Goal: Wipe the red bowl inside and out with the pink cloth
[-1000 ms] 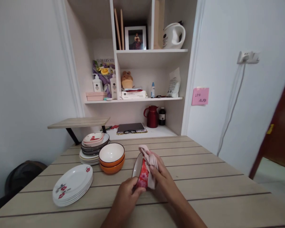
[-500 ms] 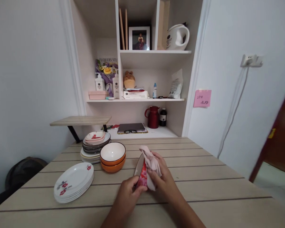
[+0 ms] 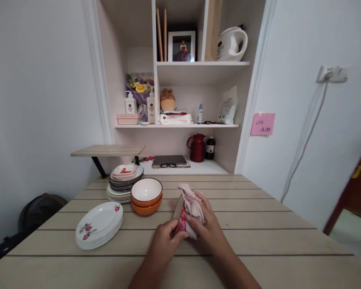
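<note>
Change: compared with the earlier views, the cloth (image 3: 195, 212) covers more of the red bowl's (image 3: 181, 226) outer wall, and less of the red pattern shows. The stacked orange bowls (image 3: 146, 206) and white plates (image 3: 100, 224) have not changed position. Judged from this, the wiping of the outer wall is still in progress.

Location: the red bowl is between both hands, tilted on its side above the desk (image 3: 267, 243), right of the orange bowls. Contact with the desk cannot be determined.

Pose: the left hand (image 3: 166, 237) reaches in from below, its grip closed on the bowl's near edge, thumb uppermost. The right hand (image 3: 209, 224) angles inward, its grip closed around the bunched cloth, fingers curled against the outer wall.
</note>
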The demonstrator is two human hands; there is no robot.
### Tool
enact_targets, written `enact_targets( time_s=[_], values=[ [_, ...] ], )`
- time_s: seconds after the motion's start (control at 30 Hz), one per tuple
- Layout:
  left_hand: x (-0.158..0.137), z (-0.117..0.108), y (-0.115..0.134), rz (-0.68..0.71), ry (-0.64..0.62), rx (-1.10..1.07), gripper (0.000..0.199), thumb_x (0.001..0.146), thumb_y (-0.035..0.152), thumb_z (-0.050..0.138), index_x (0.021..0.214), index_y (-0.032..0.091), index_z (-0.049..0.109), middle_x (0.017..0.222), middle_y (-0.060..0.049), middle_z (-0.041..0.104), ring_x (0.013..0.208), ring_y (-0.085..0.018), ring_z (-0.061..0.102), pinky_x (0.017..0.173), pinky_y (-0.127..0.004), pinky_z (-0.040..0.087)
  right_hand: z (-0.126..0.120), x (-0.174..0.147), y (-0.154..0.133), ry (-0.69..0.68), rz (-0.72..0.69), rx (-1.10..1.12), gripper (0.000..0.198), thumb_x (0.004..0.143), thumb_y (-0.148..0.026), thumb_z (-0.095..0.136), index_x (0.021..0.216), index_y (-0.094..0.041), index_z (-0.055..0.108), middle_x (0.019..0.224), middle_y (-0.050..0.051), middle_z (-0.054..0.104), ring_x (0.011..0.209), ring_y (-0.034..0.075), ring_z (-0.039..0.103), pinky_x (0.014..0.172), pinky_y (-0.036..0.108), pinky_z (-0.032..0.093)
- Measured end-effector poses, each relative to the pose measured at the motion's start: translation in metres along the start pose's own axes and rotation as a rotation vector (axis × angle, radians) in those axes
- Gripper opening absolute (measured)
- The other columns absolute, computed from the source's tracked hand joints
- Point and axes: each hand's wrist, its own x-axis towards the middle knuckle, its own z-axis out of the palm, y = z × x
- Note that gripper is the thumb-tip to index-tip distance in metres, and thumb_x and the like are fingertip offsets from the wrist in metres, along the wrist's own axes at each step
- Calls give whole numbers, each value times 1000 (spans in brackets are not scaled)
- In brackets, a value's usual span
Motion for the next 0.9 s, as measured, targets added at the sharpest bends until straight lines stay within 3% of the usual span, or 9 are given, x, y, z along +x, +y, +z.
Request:
enact_targets(
  time_s=[0.1, 0.23, 0.3, 0.37, 0.5, 0.6, 0.67, 0.8, 0.9],
  values=[
    [-2, 2, -1, 13, -2, 3, 10, 73, 25, 73, 81, 19, 68, 79, 0, 67, 77, -19, 56, 73, -27, 43, 0, 1, 2, 31, 42, 37, 44, 93, -46, 67, 135, -31, 69, 152, 12, 54, 145, 35, 46, 121, 52, 36],
    [-4, 2, -7, 125, -30, 24, 52, 66, 13, 74, 117, 20, 73, 125, -10, 71, 119, -29, 60, 108, -36, 42, -1, 3, 7, 84, 102, 100, 43, 93, -49, 66, 131, -29, 69, 147, 12, 57, 140, 34, 52, 119, 52, 38],
    [-4, -1, -11, 172, -27, 64, 54, 67, 10, 69, 120, 23, 74, 138, -11, 66, 132, -30, 55, 116, -40, 36, -1, 3, 9, 106, 127, 118, 43, 93, -50, 66, 130, -28, 69, 144, 13, 59, 136, 35, 55, 117, 53, 40],
    [-2, -5, -14, 173, -21, 105, 41, 71, 10, 66, 108, 24, 78, 144, -11, 63, 136, -30, 52, 118, -41, 34, -1, 4, 10, 117, 143, 128, 43, 93, -51, 65, 129, -27, 69, 140, 13, 62, 132, 35, 58, 115, 53, 43],
    [0, -8, -11, 120, -76, 141, 18, 79, 18, 63, 88, 22, 79, 111, -10, 76, 108, -29, 65, 100, -37, 46, -1, 4, 9, 126, 142, 138, 44, 94, -50, 63, 131, -27, 66, 141, 12, 64, 132, 35, 59, 116, 52, 42],
    [-1, -7, -8, 108, -104, 151, 13, 81, 21, 62, 78, 21, 75, 85, -6, 73, 85, -25, 64, 81, -32, 47, -3, 2, 3, 107, 193, 179, 47, 94, -50, 63, 135, -26, 61, 133, 12, 70, 123, 34, 65, 108, 52, 50],
    [-2, -6, -8, 108, -105, 153, 11, 80, 22, 63, 76, 21, 73, 83, -5, 72, 82, -24, 63, 77, -30, 45, -3, 1, -2, 97, 193, 194, 46, 93, -47, 65, 134, -26, 61, 130, 11, 71, 118, 33, 67, 105, 51, 51],
    [-3, -6, -6, 106, -107, 142, 12, 83, 27, 63, 77, 21, 71, 82, -5, 71, 81, -23, 62, 75, -29, 44, -3, 4, -5, 89, 81, 130, 37, 90, -40, 69, 125, -29, 69, 146, 10, 61, 136, 34, 55, 117, 50, 40],
    [-2, -6, -4, 102, -90, 118, 16, 84, 32, 63, 74, 20, 68, 80, -5, 69, 80, -24, 61, 73, -29, 42, -3, 5, -1, 114, 127, 111, 39, 95, -43, 61, 130, -27, 67, 141, 14, 62, 134, 35, 56, 117, 55, 39]
  ],
)
